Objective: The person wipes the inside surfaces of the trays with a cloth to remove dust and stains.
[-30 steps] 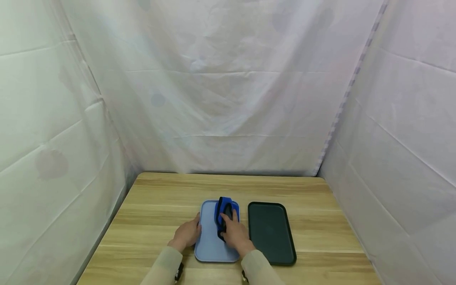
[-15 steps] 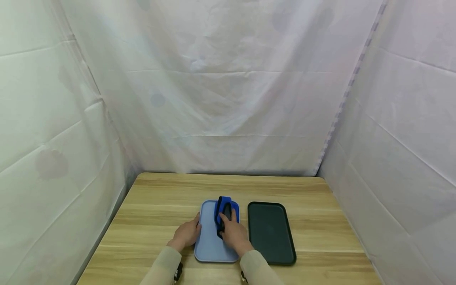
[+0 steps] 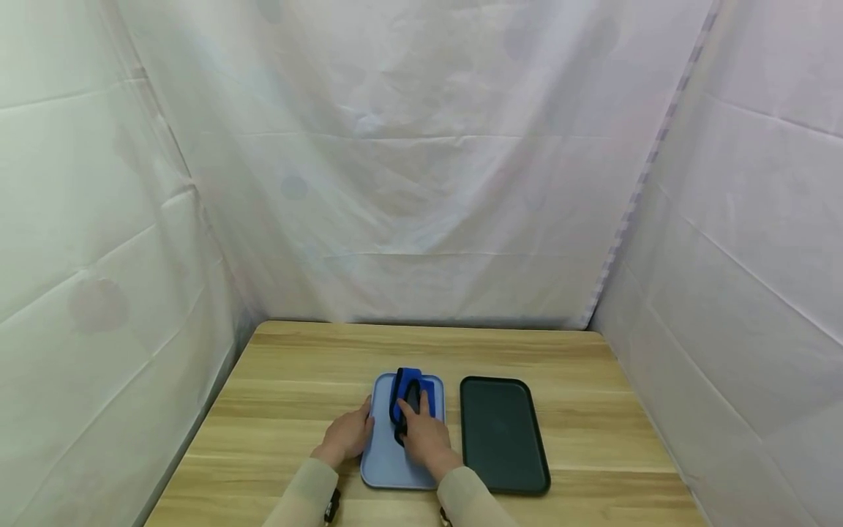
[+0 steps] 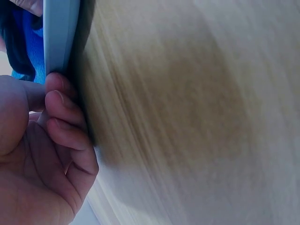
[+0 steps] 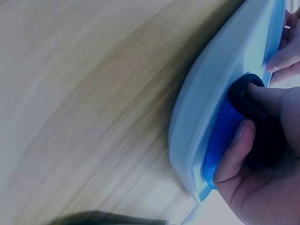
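Note:
A light blue tray (image 3: pixel 388 468) lies on the table, its left rim pinched between the thumb and fingertips of my left hand (image 3: pixel 347 433). In the left wrist view those fingertips (image 4: pixel 65 110) are curled against the outer side of the tray's edge (image 4: pixel 60 33). On the tray lies a blue, textured, cloth-like item with black edging (image 3: pixel 405 388); its exact kind I cannot tell. My right hand (image 3: pixel 426 439) grips its near part, and in the right wrist view the thumb and a finger bend over the black edge (image 5: pixel 246 89) and blue surface (image 5: pixel 222 136).
A dark green tray (image 3: pixel 503 435) lies just to the right, with a narrow gap between the two trays. The wooden table (image 3: pixel 296 366) is bounded by a white curtain (image 3: pixel 421 219) at the back and sides.
My right hand and the blue item have shifted slightly left on the tray. The left hand keeps its place at the rim, and both trays stay put.

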The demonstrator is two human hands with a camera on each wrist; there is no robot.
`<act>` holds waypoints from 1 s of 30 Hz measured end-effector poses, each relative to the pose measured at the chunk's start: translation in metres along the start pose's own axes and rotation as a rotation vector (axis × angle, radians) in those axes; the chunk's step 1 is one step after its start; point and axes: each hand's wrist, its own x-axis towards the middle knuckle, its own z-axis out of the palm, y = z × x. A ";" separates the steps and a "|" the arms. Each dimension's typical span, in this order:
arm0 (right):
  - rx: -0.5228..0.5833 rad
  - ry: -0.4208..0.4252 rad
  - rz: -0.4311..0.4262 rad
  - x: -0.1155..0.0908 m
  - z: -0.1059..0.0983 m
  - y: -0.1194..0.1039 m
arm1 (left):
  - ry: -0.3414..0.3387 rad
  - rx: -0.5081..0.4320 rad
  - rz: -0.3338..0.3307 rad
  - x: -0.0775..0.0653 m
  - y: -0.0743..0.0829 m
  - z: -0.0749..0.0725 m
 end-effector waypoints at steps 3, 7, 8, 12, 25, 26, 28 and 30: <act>0.001 -0.002 0.000 0.000 0.001 -0.004 | -0.005 -0.003 -0.006 0.000 0.001 0.001; 0.000 -0.008 0.005 0.003 0.005 -0.009 | -0.004 -0.002 -0.001 0.000 0.001 0.001; 0.002 -0.010 0.005 0.003 0.005 -0.010 | -0.003 -0.001 -0.001 0.000 0.001 0.001; -0.004 -0.013 0.000 0.005 0.007 -0.015 | -0.003 0.006 -0.003 0.000 0.000 0.000; 0.016 -0.037 0.018 0.004 0.004 -0.026 | 0.007 -0.019 0.007 -0.001 0.000 -0.001; 0.015 -0.038 0.019 0.004 0.004 -0.026 | 0.009 -0.022 0.008 0.000 0.000 0.000; 0.016 -0.032 0.018 0.005 0.004 -0.026 | 0.010 -0.025 0.009 0.000 -0.001 0.000; 0.019 -0.034 0.019 0.005 0.005 -0.026 | 0.009 -0.027 0.009 0.001 -0.001 0.001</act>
